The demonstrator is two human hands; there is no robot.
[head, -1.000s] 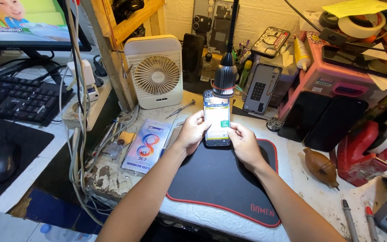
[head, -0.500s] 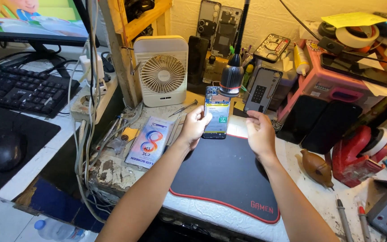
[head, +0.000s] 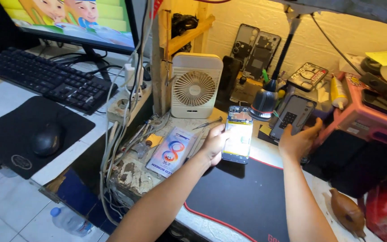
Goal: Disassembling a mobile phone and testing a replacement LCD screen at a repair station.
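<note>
1. Right now the black desk mat [head: 242, 201] lies nearest, with the opened phone [head: 238, 134] at its far edge.
2. Left hand [head: 213, 144] grips the phone's left side, fingers curled; best keep it flat and steady.
3. Right hand [head: 298, 141] hangs open, holding nothing, fingers near a dark phone back [head: 293, 116].
4. Lamp head [head: 263, 104] beyond lights the work.

A desk lamp [head: 264, 104] throws bright glare onto the opened phone [head: 238, 134]; edges look dimmer and slightly warped.
</note>
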